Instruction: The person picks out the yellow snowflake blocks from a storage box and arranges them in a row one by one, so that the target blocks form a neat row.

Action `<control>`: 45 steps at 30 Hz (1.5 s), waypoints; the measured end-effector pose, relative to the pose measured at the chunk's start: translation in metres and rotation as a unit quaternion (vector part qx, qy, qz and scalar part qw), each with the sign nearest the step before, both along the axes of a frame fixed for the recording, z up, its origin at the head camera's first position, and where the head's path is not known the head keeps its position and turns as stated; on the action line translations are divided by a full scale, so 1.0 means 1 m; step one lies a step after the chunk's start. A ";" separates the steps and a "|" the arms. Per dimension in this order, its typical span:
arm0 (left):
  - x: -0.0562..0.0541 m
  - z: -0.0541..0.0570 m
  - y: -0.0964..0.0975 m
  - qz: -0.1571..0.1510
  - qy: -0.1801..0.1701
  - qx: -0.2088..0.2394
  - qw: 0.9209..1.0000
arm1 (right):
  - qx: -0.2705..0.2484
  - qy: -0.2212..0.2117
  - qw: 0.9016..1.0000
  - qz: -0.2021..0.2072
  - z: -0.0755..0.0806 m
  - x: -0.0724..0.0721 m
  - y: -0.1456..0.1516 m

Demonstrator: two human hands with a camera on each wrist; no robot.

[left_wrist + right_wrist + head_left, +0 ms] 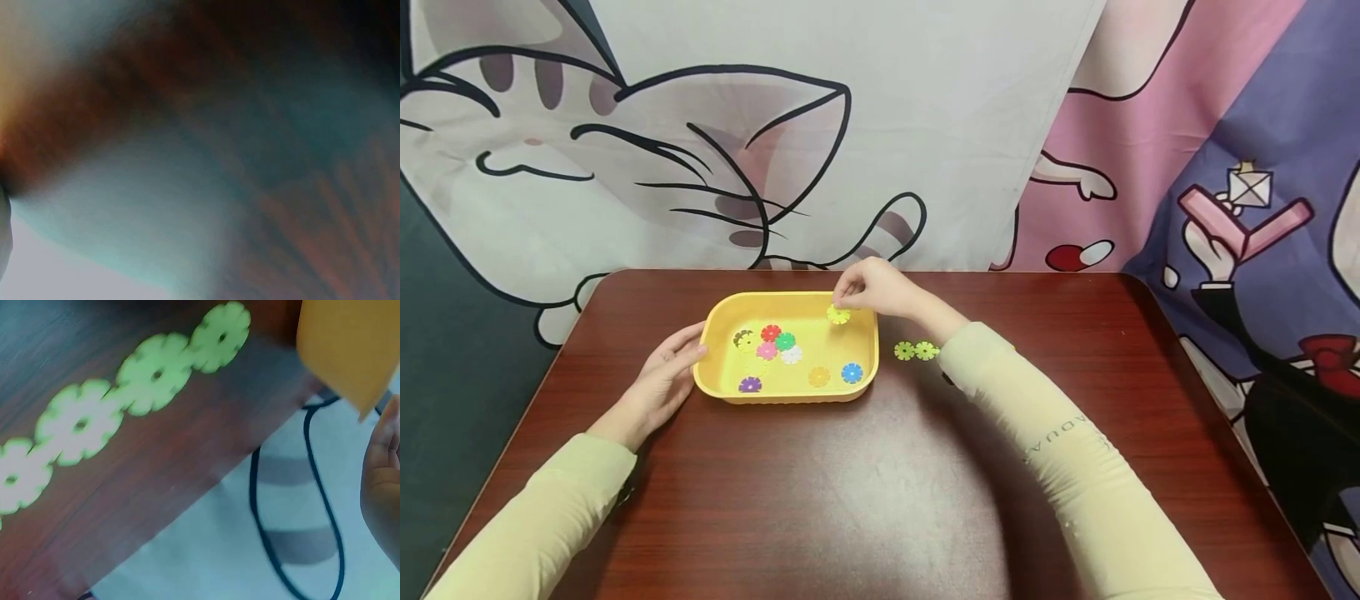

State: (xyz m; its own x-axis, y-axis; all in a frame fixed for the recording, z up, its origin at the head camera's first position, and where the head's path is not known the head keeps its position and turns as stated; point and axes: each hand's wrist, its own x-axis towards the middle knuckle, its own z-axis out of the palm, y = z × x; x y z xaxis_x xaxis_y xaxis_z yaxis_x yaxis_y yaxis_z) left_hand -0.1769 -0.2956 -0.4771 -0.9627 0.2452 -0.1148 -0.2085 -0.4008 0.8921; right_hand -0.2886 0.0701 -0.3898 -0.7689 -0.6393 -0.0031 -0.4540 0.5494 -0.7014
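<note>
A yellow plastic basin (808,304) sits on the table, with several loose flower-shaped plastic discs inside, among them a blue disc (852,372), a purple disc (750,384) and a red disc (771,332). At its left end my left hand (662,379) holds the rim, thumb over the edge. My right hand (872,287) pinches a yellow-green disc (838,315) over the basin's right end. To the right lies a chain of joined yellow-green discs (154,374), partly hidden by my right sleeve in the head view. The left wrist view is too blurred to show the hand's work.
The brown wooden table (790,500) backs onto a cloth printed with cartoon figures (925,108). My right forearm (1060,450) crosses the table's right half. The basin's wall (350,350) shows near the chain in the right wrist view.
</note>
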 end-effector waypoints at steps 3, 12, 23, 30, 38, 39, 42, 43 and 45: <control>0.000 0.000 0.000 0.001 -0.004 -0.004 1.000 | -0.002 -0.008 1.000 -0.015 0.003 -0.002 0.016; -0.001 0.000 -0.002 0.003 -0.010 0.001 1.000 | -0.025 -0.018 0.997 -0.066 0.004 -0.004 0.069; -0.001 0.002 -0.002 0.000 -0.017 -0.011 1.000 | -0.051 -0.056 0.988 -0.132 -0.003 0.003 0.130; -0.002 0.002 -0.001 -0.002 -0.015 -0.013 1.000 | -0.043 -0.067 0.983 -0.165 -0.007 0.009 0.164; -0.001 0.005 0.000 0.001 -0.024 -0.018 1.000 | -0.001 -0.065 0.981 -0.184 -0.015 0.018 0.202; 0.000 0.005 0.000 0.002 -0.026 -0.019 0.999 | -0.001 -0.066 0.980 -0.187 -0.017 0.020 0.207; 0.001 0.006 0.000 0.004 -0.032 -0.027 0.999 | 0.005 -0.065 0.979 -0.192 -0.019 0.026 0.221; 0.001 0.006 0.000 0.004 -0.034 -0.029 0.999 | 0.005 -0.064 0.979 -0.193 -0.020 0.028 0.226; 0.002 0.005 0.001 0.005 -0.033 -0.030 0.999 | 0.009 -0.065 0.978 -0.199 -0.023 0.031 0.237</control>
State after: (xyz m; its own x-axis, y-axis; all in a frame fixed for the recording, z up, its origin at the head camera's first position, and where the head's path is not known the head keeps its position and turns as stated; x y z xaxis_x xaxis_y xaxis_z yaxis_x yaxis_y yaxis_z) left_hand -0.1753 -0.2948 -0.4720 -0.9548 0.2269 -0.1920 -0.2639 -0.3498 0.8989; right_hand -0.2575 0.3068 -0.4125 -0.9490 -0.2892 -0.1255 -0.1103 0.6775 -0.7272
